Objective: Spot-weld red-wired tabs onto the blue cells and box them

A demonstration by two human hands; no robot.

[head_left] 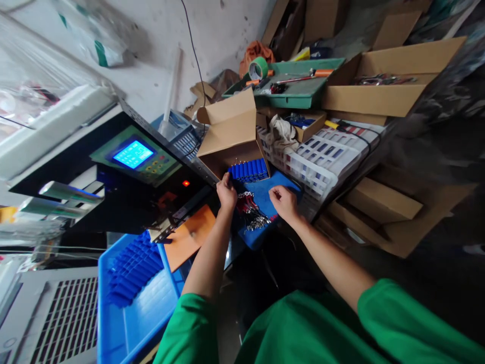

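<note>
My left hand is closed at the near left corner of an open cardboard box, its thumb and fingers on a blue cylindrical battery cell at the end of a row. More blue cells lie side by side in the box, with small wires showing behind them. Over the right part of a blue mat, my right hand is curled closed; whatever its fingers hold is hidden. Between the hands lies a bundle of red and black wire leads with metal ends.
To the left stands a black machine with a lit display and an orange board. Below it, a blue tray holds many blue cells. White plastic baskets, a green tray and cardboard boxes crowd the right.
</note>
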